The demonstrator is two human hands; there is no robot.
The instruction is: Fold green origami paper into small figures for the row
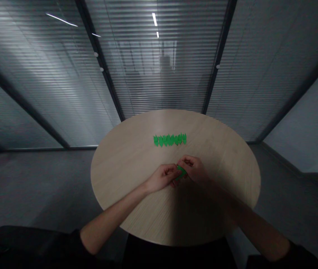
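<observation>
Green folded paper piece (181, 172) pinched between fingers of left hand (163, 177) and right hand (194, 169), just above round wooden tabletop (125, 157), mid-table. Row of green folded pieces (170, 139) lies farther back.

Top of the table (136, 157): pale wood grain, smooth, matt. The row of green pieces (170, 140) on the table's far half looks like folded paper, matt, with sharp creases. The green piece (181, 172) pinched between left hand (163, 177) and right hand (194, 169) at the table's middle: same paper. The glass wall (161, 63) behind the table: glossy, reflective.
</observation>
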